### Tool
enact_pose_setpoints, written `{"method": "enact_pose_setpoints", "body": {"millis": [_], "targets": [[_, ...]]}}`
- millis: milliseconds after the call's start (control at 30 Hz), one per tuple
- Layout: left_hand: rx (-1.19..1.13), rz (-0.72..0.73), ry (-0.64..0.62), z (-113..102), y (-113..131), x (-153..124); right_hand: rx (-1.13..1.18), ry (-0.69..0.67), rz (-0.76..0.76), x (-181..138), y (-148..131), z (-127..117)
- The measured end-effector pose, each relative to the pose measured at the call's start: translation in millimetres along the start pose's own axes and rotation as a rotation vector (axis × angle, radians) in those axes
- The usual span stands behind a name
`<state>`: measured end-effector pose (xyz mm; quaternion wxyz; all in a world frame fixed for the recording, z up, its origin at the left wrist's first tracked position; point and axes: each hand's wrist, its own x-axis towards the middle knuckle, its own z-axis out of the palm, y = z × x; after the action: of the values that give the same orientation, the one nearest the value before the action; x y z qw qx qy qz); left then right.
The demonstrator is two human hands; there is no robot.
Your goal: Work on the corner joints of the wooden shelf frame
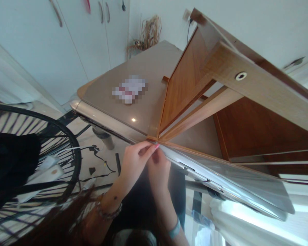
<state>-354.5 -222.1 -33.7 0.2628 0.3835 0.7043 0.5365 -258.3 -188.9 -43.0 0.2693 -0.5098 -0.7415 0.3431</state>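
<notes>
A wooden furniture frame (192, 119) stands on the table, made of brown panels and pale slats. Its near corner (153, 138) lies at the table's front edge. My left hand (137, 157) is closed in a pinch right at that corner, thumb and fingertips together. Close beside it, my right hand (159, 167) has its fingers curled in at the same spot. Anything between the fingertips is too small or hidden to make out. Higher up, a round metal fitting (241, 76) sits in a pale rail of the frame.
The table (102, 82) has a glossy grey-brown top and a silvery edge. A pixelated paper-like item (130, 88) lies on it, left of the frame. On the left is a black corded chair (73, 147) bearing dark cloth (12, 171). Cables (105, 164) run across the floor.
</notes>
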Motion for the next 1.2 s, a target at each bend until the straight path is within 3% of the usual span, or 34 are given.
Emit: {"method": "enact_pose_setpoints", "body": {"millis": [200,333,400,533,667,833,967,1100,1200], "targets": [[0.206,0.060,0.100,-10,1,-2,0.505,-0.070,0.141,3,-15,12],[-0.055,0.034,0.325,-15,-14,-6,0.851,-0.165,0.299,3,-22,21],[-0.148,0.016,0.380,-18,-20,-6,1.040,-0.211,0.347,2,-27,23],[-0.077,0.033,0.233,-23,-17,-4,1.393,-0.342,0.473,2,-36,20],[0.063,0.079,0.107,-21,-2,-1,1.483,-0.420,0.560,3,-41,16],[0.300,0.190,0.091,-23,13,3,1.340,-0.333,0.559,3,-42,18],[0.422,0.304,0.034,-29,21,9,1.053,-0.192,0.458,-4,-33,13],[0.542,0.417,-0.038,-32,28,15,0.447,0.197,0.101,-7,-14,-3],[0.610,0.494,-0.074,-29,34,18,-0.125,0.236,-0.239,-1,-1,-15]]}}
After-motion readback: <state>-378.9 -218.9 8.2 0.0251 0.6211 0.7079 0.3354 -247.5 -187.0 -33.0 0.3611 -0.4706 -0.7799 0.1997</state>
